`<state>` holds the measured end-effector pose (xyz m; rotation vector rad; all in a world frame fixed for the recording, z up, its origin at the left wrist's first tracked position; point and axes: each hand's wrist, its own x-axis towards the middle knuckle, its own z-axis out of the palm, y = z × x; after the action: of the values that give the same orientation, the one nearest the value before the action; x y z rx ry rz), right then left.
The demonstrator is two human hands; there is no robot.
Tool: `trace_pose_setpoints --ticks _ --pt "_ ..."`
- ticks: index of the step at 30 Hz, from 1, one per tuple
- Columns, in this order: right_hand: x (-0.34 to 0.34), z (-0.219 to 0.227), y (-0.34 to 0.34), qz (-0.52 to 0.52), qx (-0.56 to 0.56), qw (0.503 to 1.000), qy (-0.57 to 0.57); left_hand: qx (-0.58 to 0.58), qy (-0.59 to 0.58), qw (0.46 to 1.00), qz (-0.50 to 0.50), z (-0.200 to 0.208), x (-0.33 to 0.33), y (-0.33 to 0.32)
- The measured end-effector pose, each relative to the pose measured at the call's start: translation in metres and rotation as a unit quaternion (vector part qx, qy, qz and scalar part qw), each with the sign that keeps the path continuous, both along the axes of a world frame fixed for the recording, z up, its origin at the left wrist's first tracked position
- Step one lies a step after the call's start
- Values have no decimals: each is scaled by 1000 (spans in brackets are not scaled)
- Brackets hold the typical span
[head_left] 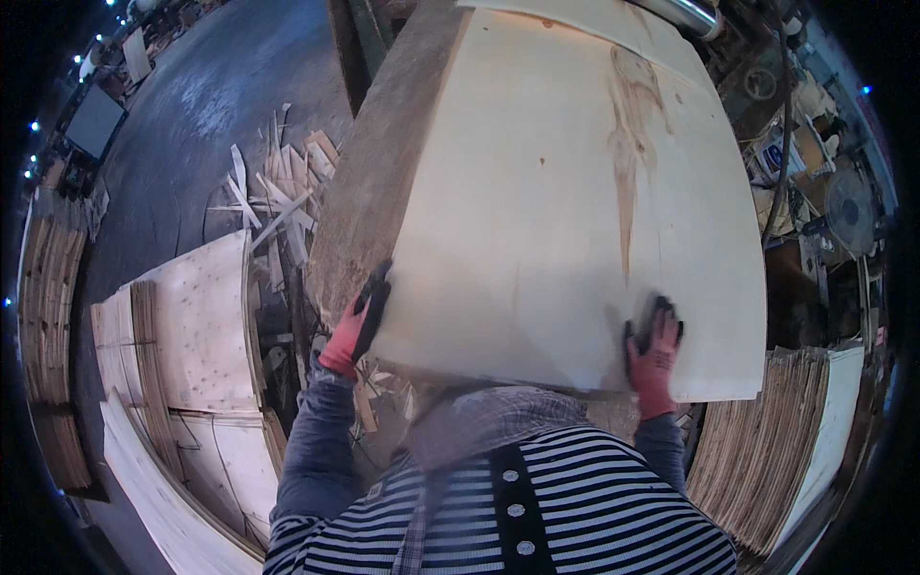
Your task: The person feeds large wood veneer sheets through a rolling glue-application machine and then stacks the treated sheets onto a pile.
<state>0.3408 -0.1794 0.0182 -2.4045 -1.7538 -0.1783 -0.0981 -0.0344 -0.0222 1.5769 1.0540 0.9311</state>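
A large pale wood veneer sheet (517,220) lies over the worktable in front of me, with a brown knot streak running down its right part. My right hand (656,355), in a pink glove with black fingers, rests flat on the sheet near its close edge, fingers spread. At the sheet's left edge is my left hand (358,324), gloved the same way. Its fingers stretch forward along that edge, and its palm side is hidden.
The worn table surface (383,172) shows left of the sheet. Wood offcuts (287,192) lie piled on the floor at left. Stacked veneer sheets stand at left (206,326) and at right (762,441). A metal roller (685,14) crosses the far end; a fan (849,211) is at far right.
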Motion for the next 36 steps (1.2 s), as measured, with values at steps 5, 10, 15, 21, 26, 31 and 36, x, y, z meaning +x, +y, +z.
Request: trace_pose_setpoints --ticks 5,10,15,21,26,31,36 --pt "-68 -21 5 -11 -85 996 9 -54 -24 997 -53 9 -26 16" --pt "-108 -15 -12 97 -24 992 74 40 180 974 -136 99 -27 26" --pt "-83 29 -60 108 10 992 64 224 70 961 -143 186 -3 13" --pt "-33 75 -109 98 218 971 -15 154 -183 968 72 198 -1 -54" --pt "-20 124 -34 97 124 987 -8 204 68 975 53 125 -43 0" --pt "41 95 86 138 133 979 -66 -202 -320 926 5 103 29 25" --pt "84 66 200 123 175 977 -17 -10 55 990 127 68 32 -9"
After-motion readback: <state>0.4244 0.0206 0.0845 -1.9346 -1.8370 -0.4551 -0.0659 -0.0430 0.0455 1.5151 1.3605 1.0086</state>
